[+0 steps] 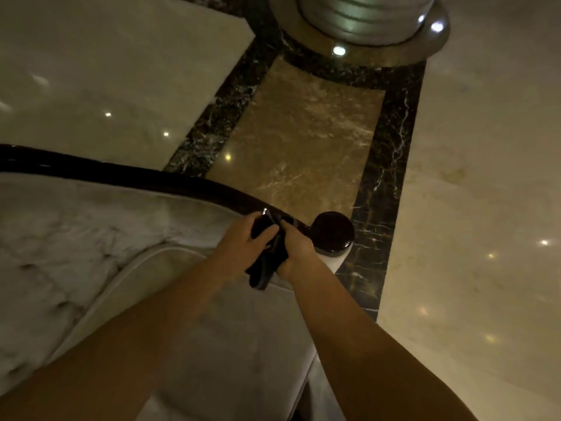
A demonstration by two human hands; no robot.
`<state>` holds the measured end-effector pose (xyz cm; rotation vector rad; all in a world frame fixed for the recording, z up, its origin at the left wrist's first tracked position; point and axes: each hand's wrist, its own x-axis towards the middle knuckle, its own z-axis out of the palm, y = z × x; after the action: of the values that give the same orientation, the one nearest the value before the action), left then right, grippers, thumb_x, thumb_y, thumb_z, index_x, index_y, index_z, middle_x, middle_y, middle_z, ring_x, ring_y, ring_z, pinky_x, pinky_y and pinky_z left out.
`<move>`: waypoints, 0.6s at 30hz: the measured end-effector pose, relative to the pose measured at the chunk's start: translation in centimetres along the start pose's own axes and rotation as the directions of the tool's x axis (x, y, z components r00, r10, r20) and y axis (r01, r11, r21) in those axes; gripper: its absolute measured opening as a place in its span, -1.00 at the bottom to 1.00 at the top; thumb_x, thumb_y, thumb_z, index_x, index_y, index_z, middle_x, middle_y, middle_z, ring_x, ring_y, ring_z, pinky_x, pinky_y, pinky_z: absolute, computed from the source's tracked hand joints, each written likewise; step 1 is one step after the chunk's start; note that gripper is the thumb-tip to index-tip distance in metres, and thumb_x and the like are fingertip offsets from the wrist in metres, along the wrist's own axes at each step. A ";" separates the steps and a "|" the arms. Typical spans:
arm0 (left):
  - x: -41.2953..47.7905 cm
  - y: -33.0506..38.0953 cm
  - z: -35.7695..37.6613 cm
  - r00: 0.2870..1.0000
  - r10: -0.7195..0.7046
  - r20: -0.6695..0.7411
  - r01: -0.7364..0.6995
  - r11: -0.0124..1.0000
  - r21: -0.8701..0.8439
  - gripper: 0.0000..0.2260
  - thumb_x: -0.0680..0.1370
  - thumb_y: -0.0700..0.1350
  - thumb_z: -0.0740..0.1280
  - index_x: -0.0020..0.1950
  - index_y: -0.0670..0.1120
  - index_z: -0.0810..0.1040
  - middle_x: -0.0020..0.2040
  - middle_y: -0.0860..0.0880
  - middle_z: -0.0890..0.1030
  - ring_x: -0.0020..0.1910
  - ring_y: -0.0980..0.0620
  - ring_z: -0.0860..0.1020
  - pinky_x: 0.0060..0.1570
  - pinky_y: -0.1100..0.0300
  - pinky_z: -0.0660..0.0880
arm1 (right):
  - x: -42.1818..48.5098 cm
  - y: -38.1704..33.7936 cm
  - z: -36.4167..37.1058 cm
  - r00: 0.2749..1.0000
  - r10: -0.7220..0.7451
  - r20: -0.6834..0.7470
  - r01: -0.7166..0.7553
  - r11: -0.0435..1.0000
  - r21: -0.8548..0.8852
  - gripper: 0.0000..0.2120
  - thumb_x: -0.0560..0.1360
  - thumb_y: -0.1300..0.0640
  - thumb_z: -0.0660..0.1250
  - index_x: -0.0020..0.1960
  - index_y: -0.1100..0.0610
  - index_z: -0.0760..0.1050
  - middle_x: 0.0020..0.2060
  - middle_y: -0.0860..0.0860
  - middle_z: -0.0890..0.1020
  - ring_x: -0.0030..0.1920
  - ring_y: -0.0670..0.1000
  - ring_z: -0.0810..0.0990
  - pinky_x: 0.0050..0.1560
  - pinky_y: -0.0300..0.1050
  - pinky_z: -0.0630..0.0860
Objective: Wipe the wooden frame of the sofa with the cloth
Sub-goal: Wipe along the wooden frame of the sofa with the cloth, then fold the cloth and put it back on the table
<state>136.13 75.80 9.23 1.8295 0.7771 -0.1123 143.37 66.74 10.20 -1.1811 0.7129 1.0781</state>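
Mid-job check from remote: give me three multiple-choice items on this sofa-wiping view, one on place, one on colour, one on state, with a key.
1. Where are the hands working on the wooden frame?
A. Far left end
B. Near the round knob at its right end
C. On the floor

2. What colour is the cloth?
A. White
B. Yellow
C. Dark, near black

3. How is the cloth held?
A. By both hands
B. By one hand only
C. Lying loose on the cushion

Key:
1 B, the left hand and right hand sit just beside the round knob.
2 C, it reads almost black against the pale cushion.
3 A, both hands close on it, with its tail hanging between them.
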 end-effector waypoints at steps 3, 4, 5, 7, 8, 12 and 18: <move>-5.6 -0.3 -0.4 0.936 -0.330 0.120 0.323 0.676 -0.662 -0.54 0.42 0.16 0.42 0.20 -0.07 0.53 0.13 -0.11 0.64 0.07 -0.09 0.63 0.18 -0.05 0.50 | -4.5 2.7 1.6 0.980 0.050 0.194 -0.046 0.999 -0.024 -0.69 0.61 0.00 0.26 0.08 0.22 0.62 -0.08 0.18 0.72 -0.05 0.17 0.67 0.14 0.10 0.59; -7.4 -0.8 -0.7 0.925 -0.358 0.126 0.320 0.555 -0.768 -0.59 0.43 0.08 0.44 0.19 -0.09 0.55 0.12 -0.12 0.65 0.08 -0.12 0.62 0.17 -0.07 0.49 | -6.1 3.8 1.9 0.965 0.079 0.251 -0.071 0.997 -0.040 -0.71 0.60 0.02 0.25 0.11 0.23 0.59 -0.06 0.18 0.72 -0.06 0.17 0.66 0.11 0.09 0.59; -9.4 -1.4 -1.1 0.920 -0.379 0.098 0.289 0.487 -0.824 -0.66 0.45 0.02 0.43 0.16 -0.10 0.58 0.10 -0.11 0.66 0.08 -0.12 0.62 0.13 -0.07 0.50 | -7.7 5.0 1.9 0.946 0.097 0.309 -0.088 0.995 -0.042 -0.70 0.60 0.07 0.24 0.20 0.25 0.54 0.02 0.21 0.69 -0.02 0.19 0.64 0.14 0.11 0.57; -13.4 -2.6 -2.1 0.906 -0.422 0.042 0.275 0.510 -0.815 -0.79 0.50 -0.04 0.39 0.08 -0.10 0.60 -0.03 -0.09 0.69 -0.03 -0.08 0.63 0.00 -0.02 0.53 | -9.8 7.3 1.3 0.916 0.142 0.375 -0.100 0.987 -0.129 -0.61 0.58 0.15 0.20 0.36 0.27 0.42 0.19 0.25 0.58 0.14 0.24 0.56 0.28 0.18 0.49; -15.8 -3.3 -2.7 0.894 -0.447 0.030 0.294 0.535 -0.792 -0.80 0.50 -0.05 0.39 0.07 -0.10 0.61 -0.08 -0.10 0.70 -0.06 -0.09 0.64 -0.03 -0.04 0.55 | -10.8 8.7 0.9 0.916 0.153 0.371 -0.075 0.974 -0.216 -0.61 0.58 0.20 0.19 0.39 0.27 0.40 0.25 0.25 0.55 0.21 0.26 0.55 0.33 0.20 0.46; -26.2 -6.5 -3.1 0.856 -0.506 -0.108 0.240 0.573 -0.784 -0.78 0.48 -0.15 0.40 0.12 -0.10 0.59 0.03 -0.17 0.66 -0.02 -0.16 0.65 0.00 -0.12 0.59 | -15.8 14.1 -1.7 0.890 0.127 0.438 0.168 0.801 -0.574 -0.80 0.62 0.27 0.24 0.22 0.22 0.51 0.13 0.22 0.62 0.21 0.26 0.57 0.28 0.19 0.50; -45.3 -9.4 3.6 0.788 -0.592 -0.170 0.087 0.381 -0.920 -0.73 0.48 -0.09 0.42 0.15 -0.14 0.58 0.07 -0.12 0.63 0.01 -0.10 0.59 -0.03 0.05 0.54 | -24.7 24.9 -8.8 0.815 0.208 0.541 0.364 0.543 -0.757 -0.66 0.54 0.21 0.41 0.27 0.28 0.51 0.12 0.25 0.64 -0.04 0.18 0.67 -0.11 -0.03 0.66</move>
<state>96.48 53.96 19.64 0.6020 1.2800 0.4471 112.13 51.68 20.69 -1.5308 -0.4658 1.6821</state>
